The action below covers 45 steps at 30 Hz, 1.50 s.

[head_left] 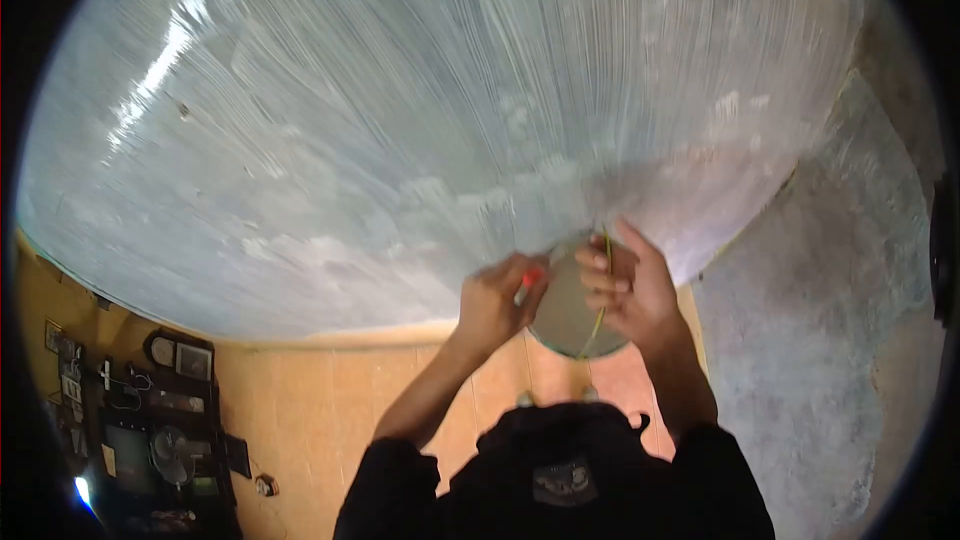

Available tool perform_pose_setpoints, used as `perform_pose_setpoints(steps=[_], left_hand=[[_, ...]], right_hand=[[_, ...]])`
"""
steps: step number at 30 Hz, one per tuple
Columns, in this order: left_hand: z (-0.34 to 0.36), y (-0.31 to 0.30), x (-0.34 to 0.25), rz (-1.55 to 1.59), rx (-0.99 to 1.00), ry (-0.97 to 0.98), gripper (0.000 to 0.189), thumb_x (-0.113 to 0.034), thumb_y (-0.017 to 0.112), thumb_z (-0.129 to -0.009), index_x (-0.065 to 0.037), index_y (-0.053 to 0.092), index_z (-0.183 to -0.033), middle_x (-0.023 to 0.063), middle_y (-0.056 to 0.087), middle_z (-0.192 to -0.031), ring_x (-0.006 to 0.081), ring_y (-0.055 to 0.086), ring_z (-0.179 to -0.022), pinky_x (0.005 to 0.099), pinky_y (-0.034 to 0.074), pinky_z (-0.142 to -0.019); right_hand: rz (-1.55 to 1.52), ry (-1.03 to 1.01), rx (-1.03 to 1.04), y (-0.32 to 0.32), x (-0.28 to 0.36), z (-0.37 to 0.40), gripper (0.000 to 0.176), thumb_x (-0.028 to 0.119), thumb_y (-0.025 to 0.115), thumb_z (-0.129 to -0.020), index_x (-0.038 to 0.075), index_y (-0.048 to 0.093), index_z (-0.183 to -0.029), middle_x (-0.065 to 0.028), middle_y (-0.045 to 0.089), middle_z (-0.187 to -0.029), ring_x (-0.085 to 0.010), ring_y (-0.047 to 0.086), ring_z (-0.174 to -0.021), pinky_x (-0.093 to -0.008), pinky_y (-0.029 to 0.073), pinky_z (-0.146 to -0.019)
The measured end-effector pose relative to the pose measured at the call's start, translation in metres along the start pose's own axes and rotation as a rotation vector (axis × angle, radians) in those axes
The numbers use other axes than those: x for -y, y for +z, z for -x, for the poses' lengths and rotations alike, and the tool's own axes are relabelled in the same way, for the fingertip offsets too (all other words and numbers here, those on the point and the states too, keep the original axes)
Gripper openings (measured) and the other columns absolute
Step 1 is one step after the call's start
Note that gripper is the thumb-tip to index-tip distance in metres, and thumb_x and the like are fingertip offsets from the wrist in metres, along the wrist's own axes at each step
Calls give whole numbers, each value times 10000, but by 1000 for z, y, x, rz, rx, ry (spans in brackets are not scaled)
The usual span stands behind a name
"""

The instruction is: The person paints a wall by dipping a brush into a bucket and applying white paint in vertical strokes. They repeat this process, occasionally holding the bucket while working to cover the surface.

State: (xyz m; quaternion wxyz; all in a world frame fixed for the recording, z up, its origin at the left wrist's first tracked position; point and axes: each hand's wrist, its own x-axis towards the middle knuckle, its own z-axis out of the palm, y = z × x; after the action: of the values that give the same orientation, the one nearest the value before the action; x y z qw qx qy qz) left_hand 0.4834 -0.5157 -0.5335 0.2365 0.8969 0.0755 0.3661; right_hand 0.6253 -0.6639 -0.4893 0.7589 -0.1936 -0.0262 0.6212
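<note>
A round, flat grey-green piece [572, 315] with a thin darker rim lies between my two hands, in front of my body. My left hand [502, 298] is pinched at its left side around a small red object [532, 276]. On the right, my right hand [632, 283] has curled fingers and a raised forefinger or thumb, with a thin yellow-green strand [600, 320] running along its fingers and down to the round piece's lower edge. The fingers hide part of the strand.
A large grey-blue streaked surface [400, 120] fills the upper view. Another mottled grey surface [800, 340] stands at the right. Orange floor tiles [320, 400] show below. Dark shelving [150, 440] with a fan [174, 455] is at the lower left.
</note>
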Motion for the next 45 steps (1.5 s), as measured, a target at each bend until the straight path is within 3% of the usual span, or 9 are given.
perform_pose_setpoints(steps=[7, 10, 19, 23, 29, 36, 38, 43, 45], left_hand=[[-20, -42, -3, 346, 324, 78, 188, -93, 698, -851, -77, 670, -1036, 71, 679, -1026, 303, 676, -803, 354, 554, -673], [-42, -65, -16, 164, 365, 62, 168, -125, 696, -866, -64, 672, -1021, 74, 687, -1007, 297, 677, -822, 346, 558, -690], [-202, -235, -120, -85, 25, 373, 206, 93, 696, -781, -41, 677, -937, 92, 693, -1006, 202, 686, -921, 312, 557, -784], [-300, -294, -195, -323, -138, 614, 235, -159, 695, -887, -32, 677, -1084, 109, 705, -1022, 171, 702, -823, 277, 564, -644], [-400, -315, -260, -550, -204, 693, 443, -434, 646, -912, -38, 670, -1110, 125, 702, -1028, 218, 710, -888, 347, 583, -760], [-457, -339, -277, -627, -227, 652, 321, -336, 679, -895, -81, 691, -1090, 108, 707, -1050, 228, 713, -851, 359, 579, -728], [-465, -352, -298, -466, -374, 630, 256, -207, 674, -882, 31, 674, -978, 157, 709, -890, 245, 680, -785, 363, 528, -706], [-475, -367, -315, -761, -638, 908, 218, -171, 651, -897, 29, 662, -985, 148, 711, -906, 245, 685, -782, 365, 533, -699], [-469, -353, -299, -908, -543, 965, 196, -165, 648, -896, 13, 660, -978, 148, 709, -901, 242, 683, -770, 372, 532, -703]], right_hand=[[-58, 121, -8, -14, 4, -10, 416, 478, 420, -995, 112, 571, -867, 1, 462, -733, -77, 352, -501, -231, 289, -466], [-105, 116, 38, -16, 13, -8, 432, 477, 408, -999, 103, 564, -851, -14, 459, -741, -85, 363, -508, -233, 293, -467], [-147, 58, 63, -22, 31, 3, 461, 468, 422, -986, 50, 571, -861, -34, 449, -757, -86, 358, -500, -229, 308, -458], [-110, 22, -60, -18, 26, -1, 436, 468, 467, -976, 82, 598, -818, -30, 503, -687, -93, 384, -451, -230, 301, -403], [-114, 0, -138, -32, 28, 7, 473, 483, 460, -984, 74, 587, -785, -30, 516, -638, -92, 378, -426, -231, 296, -378], [-172, 51, -139, -61, 38, 3, 499, 497, 434, -989, 65, 597, -797, -41, 530, -649, -92, 376, -422, -238, 301, -380], [-137, 38, -129, -64, 39, 4, 500, 496, 434, -989, 65, 597, -797, -42, 533, -651, -92, 380, -422, -239, 303, -380], [-154, -15, -143, -65, 52, 10, 482, 485, 441, -990, 73, 600, -795, -45, 537, -649, -95, 389, -419, -239, 304, -374], [-213, -29, -103, -73, 55, 10, 448, 465, 465, -986, 86, 601, -792, -42, 549, -655, -93, 396, -420, -236, 306, -372]])
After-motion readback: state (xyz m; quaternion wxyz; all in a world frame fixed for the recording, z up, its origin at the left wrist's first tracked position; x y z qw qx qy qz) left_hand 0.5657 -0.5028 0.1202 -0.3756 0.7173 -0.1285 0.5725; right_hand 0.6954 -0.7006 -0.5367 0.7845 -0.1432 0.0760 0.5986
